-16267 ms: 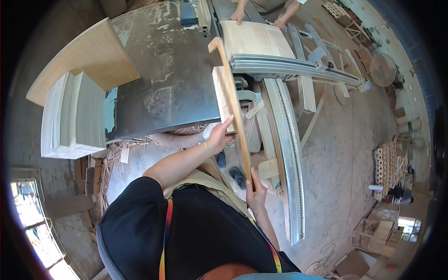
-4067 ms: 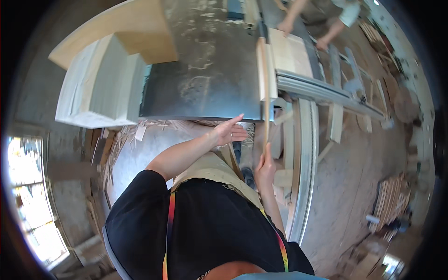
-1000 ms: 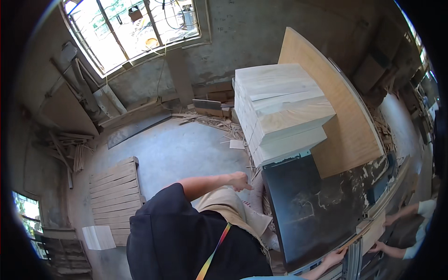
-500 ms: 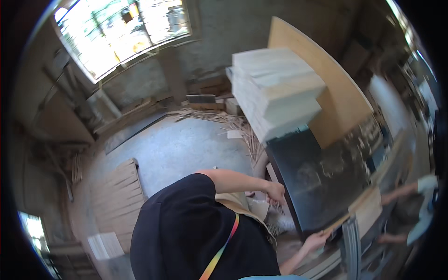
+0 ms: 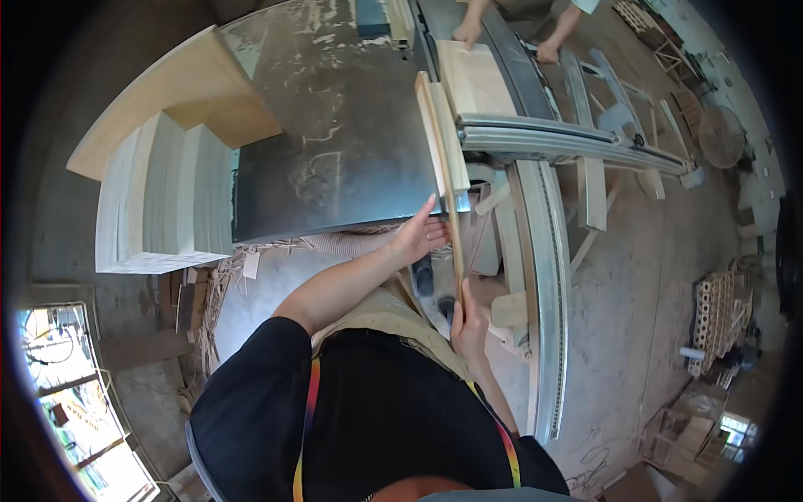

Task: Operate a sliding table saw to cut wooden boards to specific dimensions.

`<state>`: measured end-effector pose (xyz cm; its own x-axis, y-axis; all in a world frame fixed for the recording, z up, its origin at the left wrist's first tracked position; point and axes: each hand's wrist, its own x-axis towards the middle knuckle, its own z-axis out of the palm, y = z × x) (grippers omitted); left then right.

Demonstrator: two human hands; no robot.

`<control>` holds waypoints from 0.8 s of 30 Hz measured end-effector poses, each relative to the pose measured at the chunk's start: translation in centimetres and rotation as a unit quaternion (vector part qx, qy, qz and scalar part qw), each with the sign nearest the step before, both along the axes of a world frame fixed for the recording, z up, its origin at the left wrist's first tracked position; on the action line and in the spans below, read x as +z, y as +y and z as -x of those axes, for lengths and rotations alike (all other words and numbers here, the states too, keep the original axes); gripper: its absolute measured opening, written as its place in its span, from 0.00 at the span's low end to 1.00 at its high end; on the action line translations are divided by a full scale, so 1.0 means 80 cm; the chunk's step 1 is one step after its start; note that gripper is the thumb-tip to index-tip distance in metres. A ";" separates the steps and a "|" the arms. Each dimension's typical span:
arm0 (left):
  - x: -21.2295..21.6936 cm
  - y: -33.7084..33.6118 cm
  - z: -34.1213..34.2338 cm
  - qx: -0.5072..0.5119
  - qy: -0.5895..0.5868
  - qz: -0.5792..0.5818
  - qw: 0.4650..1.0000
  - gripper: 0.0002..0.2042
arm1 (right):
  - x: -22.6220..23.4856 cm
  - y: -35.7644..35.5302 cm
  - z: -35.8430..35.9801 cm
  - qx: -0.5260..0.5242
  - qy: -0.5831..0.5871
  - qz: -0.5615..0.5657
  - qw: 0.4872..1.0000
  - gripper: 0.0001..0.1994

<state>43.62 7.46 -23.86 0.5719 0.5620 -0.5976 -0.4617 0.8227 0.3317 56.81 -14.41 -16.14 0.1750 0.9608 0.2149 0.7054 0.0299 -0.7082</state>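
Pale, raw wood makes up the long narrow board [image 5: 443,159] that the person holds on edge at the near right corner of the dark steel saw surface [image 5: 335,125]. The board runs from the person's body away toward the far side, its thin upper edge showing a lighter stripe. The left hand [image 5: 418,237] lies flat and open against the board's left face, fingers spread and pointing away, just past the near edge of the surface. The right hand [image 5: 468,326] has its grip closed around the board's near end, thumb up along the edge.

The surface itself is scuffed grey-black metal with chalky scratches. To the right of the board runs a ribbed aluminium sliding rail [image 5: 544,276], bent by the lens, with another grooved bar [image 5: 569,142] crossing it. On the far side a flat light panel [image 5: 477,79] rests under a co-worker's two hands [image 5: 502,38]. At the left stands a stack of pale sawn panels [image 5: 159,201], smooth-faced and square-cut, beside a slanted sheet [image 5: 176,92]. Wood offcuts [image 5: 242,259] litter the concrete floor [image 5: 636,318].
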 end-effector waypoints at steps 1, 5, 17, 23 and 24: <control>0.000 -0.001 -0.014 0.030 -0.031 0.022 0.999 0.37 | 0.004 -0.025 -0.004 -0.006 0.028 0.015 0.999 0.26; 0.011 -0.024 -0.052 0.075 -0.061 0.025 0.995 0.33 | 0.008 -0.089 -0.020 -0.031 0.086 0.048 0.995 0.24; 0.084 -0.133 0.084 0.076 0.181 -0.141 0.970 0.22 | 0.010 -0.024 -0.071 -0.047 0.371 0.116 0.920 0.26; 0.155 -0.268 0.247 0.163 0.230 -0.210 0.936 0.20 | -0.015 0.006 -0.034 0.036 0.511 0.128 0.849 0.26; 0.165 -0.293 0.270 0.185 0.247 -0.215 0.926 0.19 | -0.029 0.006 -0.027 0.046 0.533 0.147 0.832 0.26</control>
<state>22.00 -16.01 -10.64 0.0081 0.9119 -0.4103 -0.3906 0.3806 0.8382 58.96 -13.94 -18.46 0.0388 0.9645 -0.2612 -0.3246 -0.2351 -0.9162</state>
